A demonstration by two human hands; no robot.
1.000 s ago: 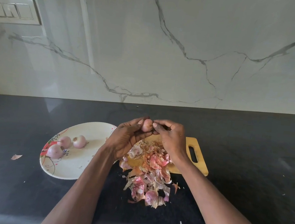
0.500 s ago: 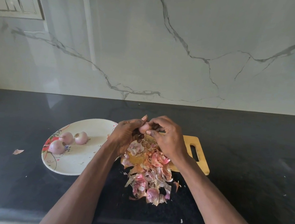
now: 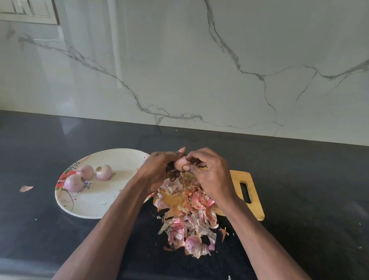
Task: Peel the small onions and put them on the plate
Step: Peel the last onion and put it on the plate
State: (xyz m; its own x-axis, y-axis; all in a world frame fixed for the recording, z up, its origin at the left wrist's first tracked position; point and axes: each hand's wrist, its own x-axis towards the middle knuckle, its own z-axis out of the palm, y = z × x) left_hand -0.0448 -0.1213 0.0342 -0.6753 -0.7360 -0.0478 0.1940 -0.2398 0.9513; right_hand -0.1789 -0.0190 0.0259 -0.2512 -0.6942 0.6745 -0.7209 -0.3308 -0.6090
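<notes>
While our two hands met above the far end of the peel heap [image 3: 187, 216], we held one small onion [image 3: 180, 162] between them, raised off the counter [image 3: 308, 195]. Our left hand [image 3: 157, 171] curled its fingers round the onion from the left, thumb lifted past it, and our right hand [image 3: 209, 175] pinched it from the right with thumb and fingertips bent onto its skin. So little of the onion showed between the fingers (a pale pink bulge, no more) that we could not tell which way its long axis ran, nor where its root end pointed. Below the hands lay the wooden cutting board [image 3: 253, 204], its handle slot toward the right, and the papery pink and tan skins spread from the board down onto the dark counter toward us. To the left, just beside the board, sat the white floral plate [image 3: 97, 208], partly under our left forearm, and three peeled onions [image 3: 86, 177] rested close together near its left rim; the rightmost one lay on its side with a tufted end turned left. One stray flake of peel [image 3: 26, 188] lay on the counter, left of the plate and apart from it.
</notes>
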